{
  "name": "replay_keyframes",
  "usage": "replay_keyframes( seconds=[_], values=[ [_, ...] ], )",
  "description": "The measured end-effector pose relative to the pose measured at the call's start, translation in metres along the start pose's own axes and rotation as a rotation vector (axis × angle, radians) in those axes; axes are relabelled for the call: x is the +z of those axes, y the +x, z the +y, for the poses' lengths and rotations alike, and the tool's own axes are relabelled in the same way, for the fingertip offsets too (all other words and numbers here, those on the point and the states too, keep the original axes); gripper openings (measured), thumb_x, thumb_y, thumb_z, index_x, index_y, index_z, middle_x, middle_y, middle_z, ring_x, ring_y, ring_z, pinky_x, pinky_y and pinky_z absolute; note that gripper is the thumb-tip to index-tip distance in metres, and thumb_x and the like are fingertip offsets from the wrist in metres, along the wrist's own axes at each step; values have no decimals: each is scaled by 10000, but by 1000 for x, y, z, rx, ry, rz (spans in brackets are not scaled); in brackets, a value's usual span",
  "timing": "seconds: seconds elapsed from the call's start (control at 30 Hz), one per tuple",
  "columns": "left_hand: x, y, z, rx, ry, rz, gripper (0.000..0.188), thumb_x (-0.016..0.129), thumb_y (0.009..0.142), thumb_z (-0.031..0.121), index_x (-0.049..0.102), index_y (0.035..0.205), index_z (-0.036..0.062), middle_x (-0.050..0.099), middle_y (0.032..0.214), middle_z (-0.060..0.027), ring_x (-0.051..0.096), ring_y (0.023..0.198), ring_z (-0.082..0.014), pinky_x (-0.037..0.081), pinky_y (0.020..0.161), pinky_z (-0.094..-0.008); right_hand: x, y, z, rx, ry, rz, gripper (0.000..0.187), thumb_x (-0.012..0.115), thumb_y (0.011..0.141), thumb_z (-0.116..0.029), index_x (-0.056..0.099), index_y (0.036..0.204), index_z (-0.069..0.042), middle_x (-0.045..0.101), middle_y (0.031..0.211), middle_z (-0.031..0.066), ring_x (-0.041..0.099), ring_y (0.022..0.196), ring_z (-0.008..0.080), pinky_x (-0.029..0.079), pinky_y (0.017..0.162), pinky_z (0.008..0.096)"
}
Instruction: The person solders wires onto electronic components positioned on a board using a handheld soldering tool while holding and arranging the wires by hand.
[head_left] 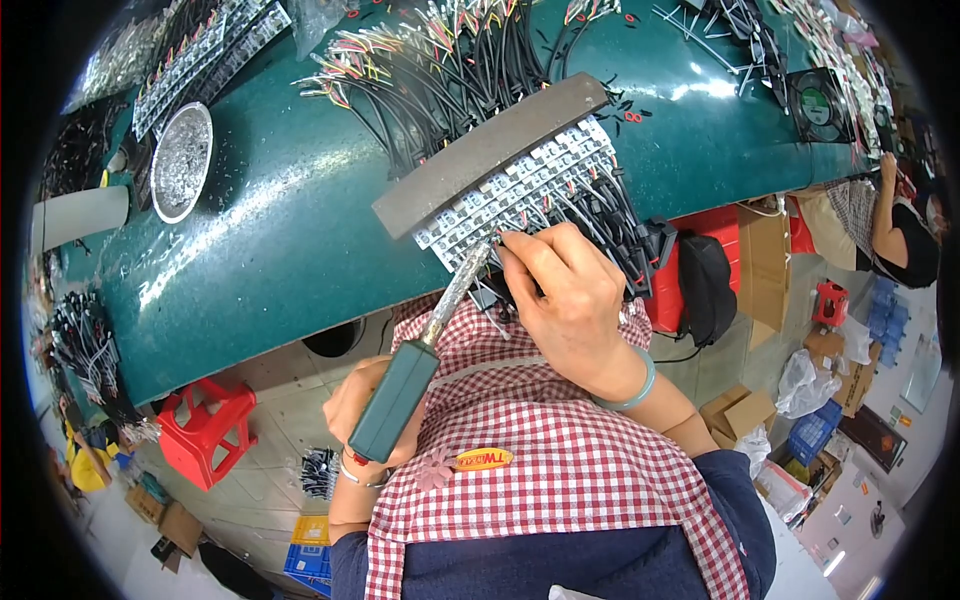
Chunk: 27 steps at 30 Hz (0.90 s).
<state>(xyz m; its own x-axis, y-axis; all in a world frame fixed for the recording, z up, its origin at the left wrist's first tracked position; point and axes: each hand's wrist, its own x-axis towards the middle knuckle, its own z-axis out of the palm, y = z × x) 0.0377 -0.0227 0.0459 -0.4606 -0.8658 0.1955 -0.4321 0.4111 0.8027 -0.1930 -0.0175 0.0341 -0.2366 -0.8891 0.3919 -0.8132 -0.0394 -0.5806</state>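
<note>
Gripping a soldering iron (415,365) by its teal plastic handle, the left hand (362,415) is wrapped closed around it; the iron's long axis runs toward one o'clock, its metal tip meeting the near edge of the small white circuit boards (515,195). At that same spot the right hand (570,300), the nearer one, pinches something thin I cannot make out. Beyond, at twelve o'clock, a flat grey bar (490,150) weighs the boards down on the glossy green table (280,230), black wire bundles (450,70) fanning out farther off

Electronics assembly workshop: green workbench (280,230), wire bundles (440,70), soldering iron (420,350)
</note>
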Motion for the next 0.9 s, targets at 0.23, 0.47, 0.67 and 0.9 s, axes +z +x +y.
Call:
replay_keyframes(
  seconds=[0.23, 0.47, 0.67, 0.9],
  values=[
    [1, 4, 1, 11, 0, -30, 246, 720, 659, -27, 659, 895, -60, 644, 835, -166, 652, 681, -293, 505, 608, -330, 1, 0, -2, -6, -24, 9, 188, 760, 706, 38, 687, 875, 1, 559, 726, 69, 578, 585, 193, 454, 493, 304],
    [-2, 6, 6, -11, -2, -33, 223, 717, 677, 0, 659, 887, -48, 633, 808, -163, 643, 666, -293, 501, 598, -340, 2, 0, -2, -12, -30, 5, 173, 760, 708, 38, 689, 862, 1, 550, 722, 67, 573, 581, 198, 450, 492, 304],
    [-8, 0, 8, 7, 86, 17, 224, 702, 606, -37, 618, 813, -34, 670, 760, -155, 670, 623, -259, 513, 553, -286, 4, -1, 1, -52, -23, 23, 120, 724, 752, -6, 664, 855, -12, 500, 709, 53, 544, 567, 187, 415, 448, 306],
    [-7, -4, 5, 31, 142, 17, 264, 716, 614, -25, 657, 869, -61, 690, 841, -171, 702, 703, -279, 544, 609, -297, 7, -1, 4, -43, 31, 56, 139, 731, 739, 4, 670, 863, -14, 521, 720, 57, 552, 579, 194, 424, 464, 306]
  ],
)
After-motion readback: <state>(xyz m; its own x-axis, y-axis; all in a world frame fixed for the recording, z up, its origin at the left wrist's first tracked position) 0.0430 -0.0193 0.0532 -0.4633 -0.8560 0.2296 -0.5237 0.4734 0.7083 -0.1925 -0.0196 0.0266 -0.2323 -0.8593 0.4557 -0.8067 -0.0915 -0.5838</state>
